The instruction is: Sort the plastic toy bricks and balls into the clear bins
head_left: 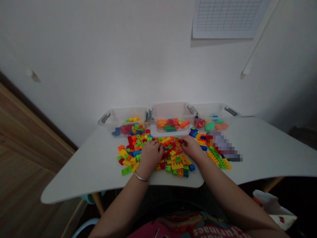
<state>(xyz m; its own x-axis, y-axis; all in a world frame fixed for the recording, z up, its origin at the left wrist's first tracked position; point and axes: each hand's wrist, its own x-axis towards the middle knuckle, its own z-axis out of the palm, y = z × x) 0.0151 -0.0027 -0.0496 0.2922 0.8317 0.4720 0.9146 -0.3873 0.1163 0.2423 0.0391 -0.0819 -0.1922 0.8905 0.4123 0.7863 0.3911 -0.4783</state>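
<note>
We count three boxes (170,110), one heap of blocks (184,159); both our left hand (150,153) and right hand (192,147) half-curl downward, whether gripping we cannot tell.

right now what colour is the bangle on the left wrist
The bangle looks silver, seen best in the head view.

multicoloured toy bricks (172,154), loosely heaped, strewn across white tabletop (81,168)

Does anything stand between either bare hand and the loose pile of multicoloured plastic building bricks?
Nothing visible does: the bare left hand is over the multicoloured plastic brick pile, the bare right hand at its right side. Three clear plastic bins stand behind.
</note>
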